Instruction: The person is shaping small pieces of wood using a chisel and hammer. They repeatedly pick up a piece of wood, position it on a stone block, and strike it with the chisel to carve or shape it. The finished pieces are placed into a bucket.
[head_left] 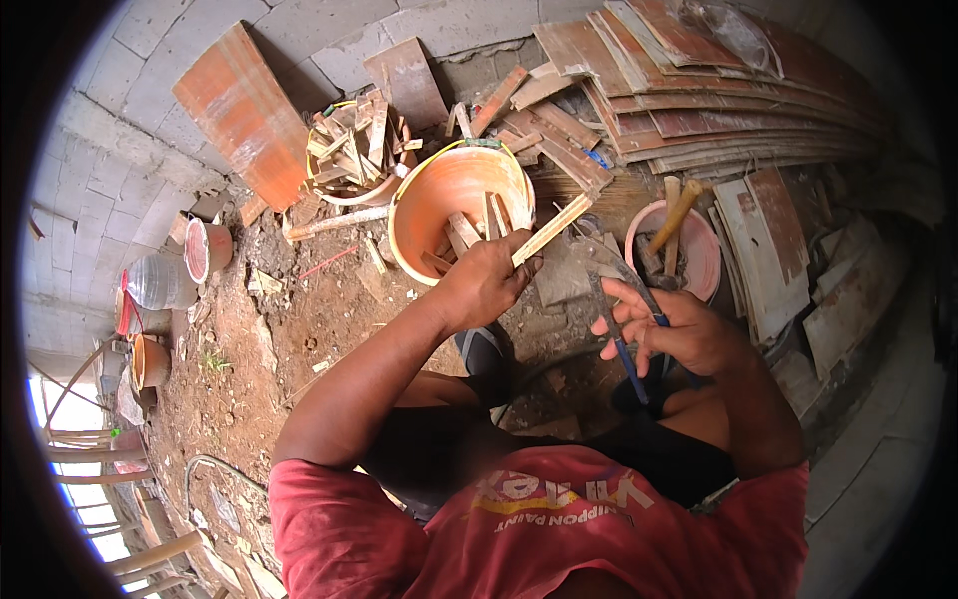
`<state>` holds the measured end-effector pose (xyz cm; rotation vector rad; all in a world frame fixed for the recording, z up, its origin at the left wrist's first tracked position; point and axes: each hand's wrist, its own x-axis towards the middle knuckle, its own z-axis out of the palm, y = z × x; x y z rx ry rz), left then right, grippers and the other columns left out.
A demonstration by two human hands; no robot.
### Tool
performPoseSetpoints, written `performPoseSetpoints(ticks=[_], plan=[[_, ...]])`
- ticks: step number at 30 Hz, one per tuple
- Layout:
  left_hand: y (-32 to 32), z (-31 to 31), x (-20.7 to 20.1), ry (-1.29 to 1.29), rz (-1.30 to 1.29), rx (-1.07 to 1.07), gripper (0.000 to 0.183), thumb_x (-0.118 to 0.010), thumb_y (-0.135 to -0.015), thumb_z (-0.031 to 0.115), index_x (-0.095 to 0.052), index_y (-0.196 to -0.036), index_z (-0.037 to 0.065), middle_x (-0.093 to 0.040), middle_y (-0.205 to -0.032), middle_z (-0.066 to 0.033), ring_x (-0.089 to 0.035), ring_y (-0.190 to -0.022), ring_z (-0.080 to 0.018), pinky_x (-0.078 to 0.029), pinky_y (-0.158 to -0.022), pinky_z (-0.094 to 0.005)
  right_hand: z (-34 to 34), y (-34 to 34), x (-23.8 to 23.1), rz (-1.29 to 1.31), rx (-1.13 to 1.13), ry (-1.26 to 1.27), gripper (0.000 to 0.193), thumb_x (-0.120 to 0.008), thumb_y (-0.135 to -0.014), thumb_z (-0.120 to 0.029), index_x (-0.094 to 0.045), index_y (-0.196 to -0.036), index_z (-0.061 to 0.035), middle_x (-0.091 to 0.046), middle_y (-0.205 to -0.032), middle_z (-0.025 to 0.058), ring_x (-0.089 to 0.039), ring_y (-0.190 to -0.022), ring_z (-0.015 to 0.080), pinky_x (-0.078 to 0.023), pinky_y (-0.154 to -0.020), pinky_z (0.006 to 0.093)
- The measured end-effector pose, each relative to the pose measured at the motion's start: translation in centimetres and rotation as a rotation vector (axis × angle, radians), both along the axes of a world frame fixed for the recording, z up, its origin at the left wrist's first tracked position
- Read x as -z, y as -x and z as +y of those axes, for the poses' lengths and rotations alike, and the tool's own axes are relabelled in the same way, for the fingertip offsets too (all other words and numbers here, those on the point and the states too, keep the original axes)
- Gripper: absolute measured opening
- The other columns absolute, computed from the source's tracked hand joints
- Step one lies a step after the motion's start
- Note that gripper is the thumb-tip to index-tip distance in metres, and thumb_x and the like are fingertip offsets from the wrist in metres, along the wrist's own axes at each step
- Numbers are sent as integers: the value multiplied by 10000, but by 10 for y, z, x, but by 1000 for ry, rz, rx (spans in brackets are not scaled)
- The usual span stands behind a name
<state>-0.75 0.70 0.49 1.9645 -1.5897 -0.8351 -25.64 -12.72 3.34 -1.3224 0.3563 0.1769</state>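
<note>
My left hand point(489, 282) is closed round a narrow strip of wood point(555, 230), which points up and to the right. Just beyond that hand, a large orange bucket point(417, 212) leans toward me with several short wood pieces point(461, 232) inside. In my right hand point(684, 334) is a pair of pincers point(627, 361) with blue handles, spread apart, with some fingers reaching between them. The pincers' head is up near the end of the strip; whether they touch, I cannot tell.
A second bucket heaped with wood scraps point(364, 150) stands behind. On the right, a pink bucket point(711, 250) holds a hammer point(677, 215). Stacked panels point(718, 110) fill the back right. An orange board point(244, 110) leans on the block wall. Small buckets point(208, 250) line the left.
</note>
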Motion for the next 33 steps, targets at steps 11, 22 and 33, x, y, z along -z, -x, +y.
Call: performPoseSetpoints(ticks=[11,22,33], plan=[[4,4,20,52,-62,-34,233,-557,-946,180,-552,-1133,41,-629,-862,-244,-604,-825,-438,-476,-726,-458,12,-1,0,121,77,128,461,-461,-1002,-164,-385,-1417,20,-499,-700,14,-467,-530,83,-426,-496,240],[-17,19,-3,-128,-185,148,241,-622,-885,167,-596,-1092,46,-632,-808,-238,-612,-796,-413,-484,-723,-448,10,10,4,276,-17,167,290,-487,-980,-146,-577,-1204,13,-433,-597,-28,-396,-476,47,-352,-432,217],[11,11,4,83,98,10,219,-565,-931,165,-551,-1063,-8,-609,-872,-287,-598,-875,-444,-480,-778,-457,16,-1,17,29,112,0,448,-435,-1013,-230,-424,-1393,8,-594,-765,59,-532,-570,109,-463,-542,252]])
